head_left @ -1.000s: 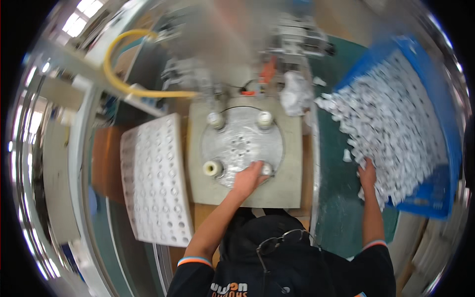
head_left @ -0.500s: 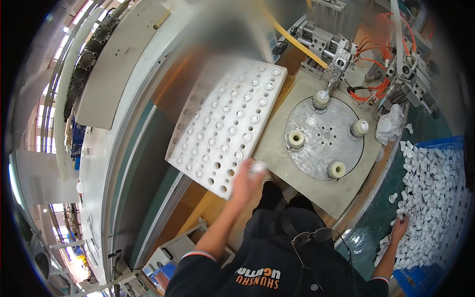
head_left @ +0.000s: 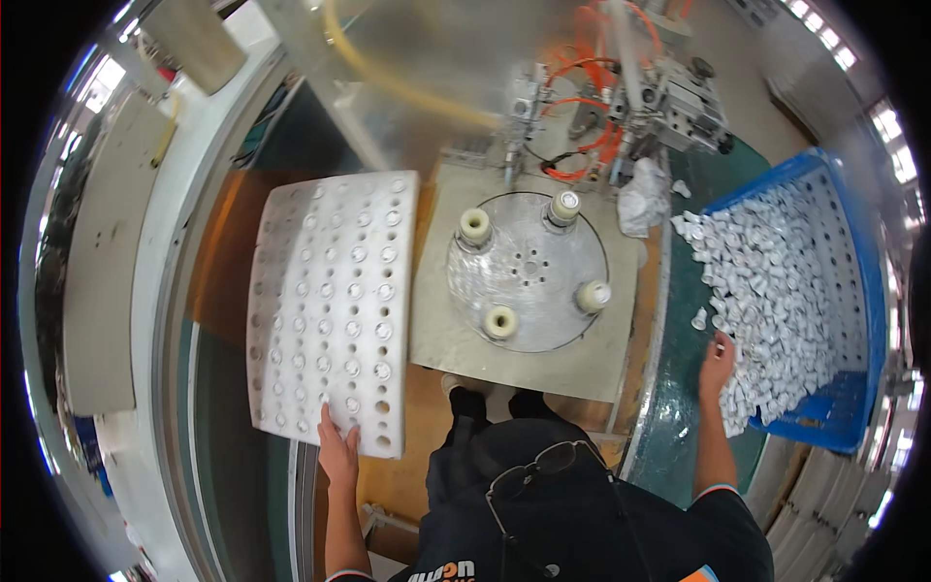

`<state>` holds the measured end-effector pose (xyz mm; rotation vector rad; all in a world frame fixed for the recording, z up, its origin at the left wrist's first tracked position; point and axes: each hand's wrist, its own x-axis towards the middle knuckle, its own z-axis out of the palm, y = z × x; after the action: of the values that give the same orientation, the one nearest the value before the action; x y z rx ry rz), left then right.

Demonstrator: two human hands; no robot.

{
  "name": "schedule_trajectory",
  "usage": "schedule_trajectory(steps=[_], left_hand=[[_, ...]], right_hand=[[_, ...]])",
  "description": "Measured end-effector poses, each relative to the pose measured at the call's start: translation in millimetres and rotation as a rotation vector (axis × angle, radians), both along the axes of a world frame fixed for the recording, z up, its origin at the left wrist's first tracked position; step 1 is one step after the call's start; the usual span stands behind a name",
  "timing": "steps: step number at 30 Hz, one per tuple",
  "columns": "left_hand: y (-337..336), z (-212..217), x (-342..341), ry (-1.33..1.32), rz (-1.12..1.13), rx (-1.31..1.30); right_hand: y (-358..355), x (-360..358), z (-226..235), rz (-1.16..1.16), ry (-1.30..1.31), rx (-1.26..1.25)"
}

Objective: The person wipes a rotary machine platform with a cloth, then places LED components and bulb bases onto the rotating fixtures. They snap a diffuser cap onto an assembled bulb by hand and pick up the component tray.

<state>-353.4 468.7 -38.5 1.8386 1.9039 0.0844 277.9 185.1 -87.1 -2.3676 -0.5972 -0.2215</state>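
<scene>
My left hand (head_left: 339,446) is at the near edge of a white perforated board (head_left: 260,301), fingers apart. Its fingertips touch a small round white piece set in one of the holes. Rows of similar pieces fill many other holes; several holes along the right edge show dark. Over on the right, my right hand (head_left: 717,367) is curled at the near left side of a heap of small white plastic cups (head_left: 776,301). Its fingertips are pinched together, and what they hold is too small to make out.
Between my hands lies a round metal turntable (head_left: 543,325) with several cream-coloured holders, two topped with white pieces. Pneumatic cylinders with orange hoses (head_left: 592,107) stand behind it. A blue crate (head_left: 858,407) surrounds part of the heap. A white rag (head_left: 643,199) lies beside the turntable plate.
My left hand has brought a white piece to the board and let go of it. My right hand has moved to the heap's edge. The turntable has turned, and the view has swung right.
</scene>
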Motion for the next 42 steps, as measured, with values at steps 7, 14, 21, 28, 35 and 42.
schedule_trajectory(steps=[7,14,21,28,35,42], left_hand=[[-26.6,-1.8,29.8,0.080,-0.031,0.323],[-35.7,7.8,242.4,-0.490,-0.520,0.049],[-13.5,-41.1,389.5,-0.399,-0.797,0.078],[3.6,-41.3,378.9,-0.443,-0.968,0.214],[-32.8,42.2,229.3,-0.845,-0.432,0.044],[-64.6,80.9,42.6,-1.179,0.374,-0.063]], right_hand=[[141.0,-78.8,27.9,0.462,0.293,-0.014],[271.7,-19.5,-3.5,0.516,0.284,0.019],[315.6,3.8,-13.9,0.796,0.089,-0.274],[272.9,-39.9,42.0,0.719,0.222,-0.027],[265.0,-207.1,74.7,1.002,0.579,0.125],[305.8,-392.7,52.6,1.667,0.239,-0.006]])
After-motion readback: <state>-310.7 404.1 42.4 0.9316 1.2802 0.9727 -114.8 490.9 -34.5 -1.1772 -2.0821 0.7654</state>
